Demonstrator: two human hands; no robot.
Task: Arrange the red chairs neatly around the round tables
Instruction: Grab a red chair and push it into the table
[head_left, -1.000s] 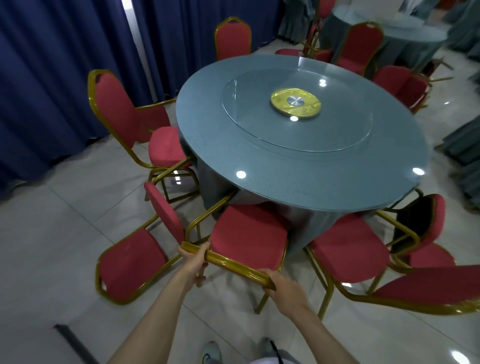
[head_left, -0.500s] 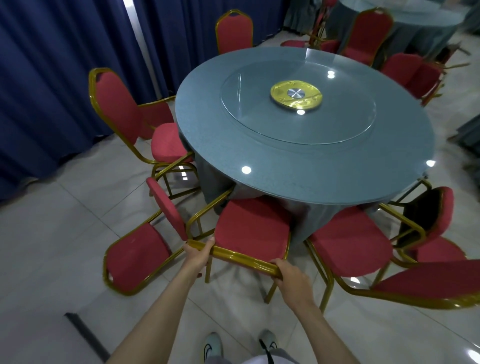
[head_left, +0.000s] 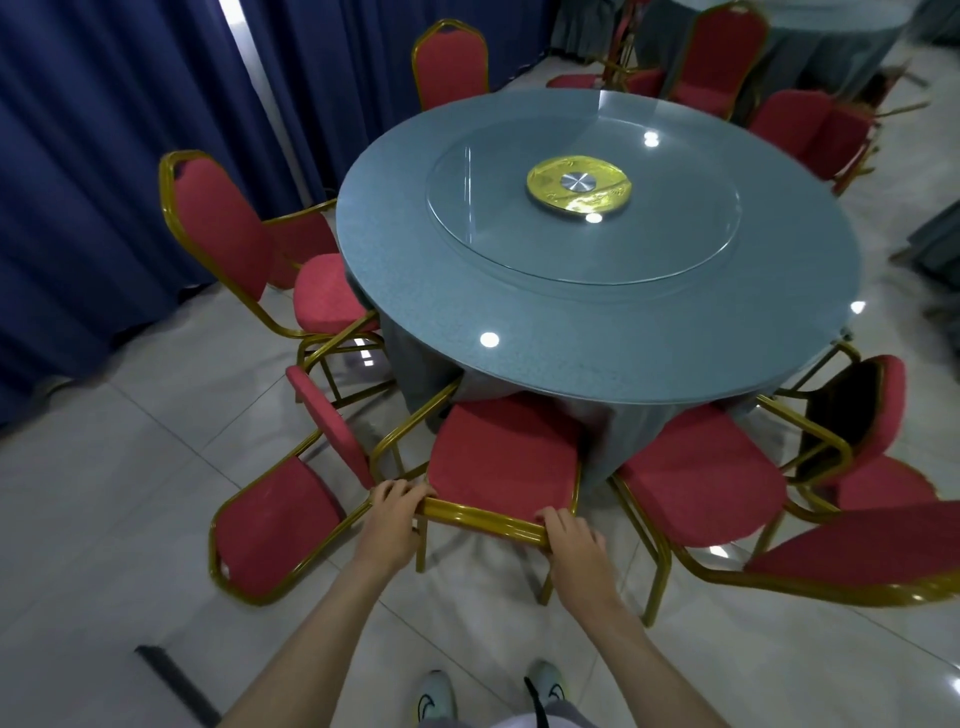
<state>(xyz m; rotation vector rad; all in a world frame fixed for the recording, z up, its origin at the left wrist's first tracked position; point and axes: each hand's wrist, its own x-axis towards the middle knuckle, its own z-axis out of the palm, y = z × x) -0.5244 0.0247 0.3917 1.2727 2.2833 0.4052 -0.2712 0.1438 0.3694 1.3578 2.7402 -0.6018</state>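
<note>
Gripping six-o'clock chair rail with left hand and right hand, nearly tucked under desk; yet to right: toppled chair at seven, tilted chair at four.

The left hand and right hand grip the gold top rail of a red chair, its seat tucked just under the round table (glass turntable on top); a neighbouring chair lies tipped on the floor
</note>
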